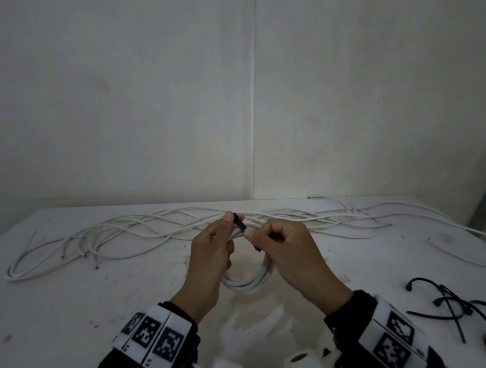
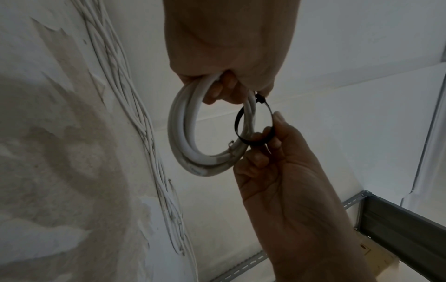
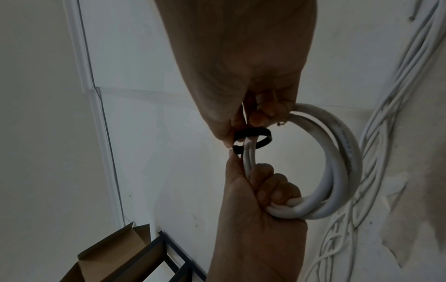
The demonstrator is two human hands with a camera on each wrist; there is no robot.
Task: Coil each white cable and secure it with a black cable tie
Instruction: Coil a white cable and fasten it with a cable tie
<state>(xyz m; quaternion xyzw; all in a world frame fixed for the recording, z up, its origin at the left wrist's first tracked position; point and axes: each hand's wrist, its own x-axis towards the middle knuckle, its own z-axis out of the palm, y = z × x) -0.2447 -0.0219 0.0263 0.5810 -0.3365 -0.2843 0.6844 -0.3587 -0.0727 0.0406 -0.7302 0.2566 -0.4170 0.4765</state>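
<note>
A white cable coil [image 1: 245, 284] hangs above the table between both hands. My left hand [image 1: 222, 233] grips the coil's near-left side, with the thumb up at the head of a black cable tie [image 1: 241, 226]. In the left wrist view the left hand [image 2: 225, 89] closes round the coil [image 2: 183, 133], and the tie [image 2: 255, 140] forms a loose loop around its strands. My right hand [image 2: 265, 145] pinches that loop. Seen from the right wrist, the right hand [image 3: 253, 118] holds the tie [image 3: 253, 133] above the left hand [image 3: 265, 183] and the coil [image 3: 342, 162].
Several loose white cables [image 1: 161, 224] lie tangled across the back of the white table [image 1: 60, 315], against the wall. Spare black ties [image 1: 452, 304] lie at the right edge. A metal shelf frame [image 2: 398, 219] and a cardboard box [image 3: 115, 253] stand beside the table.
</note>
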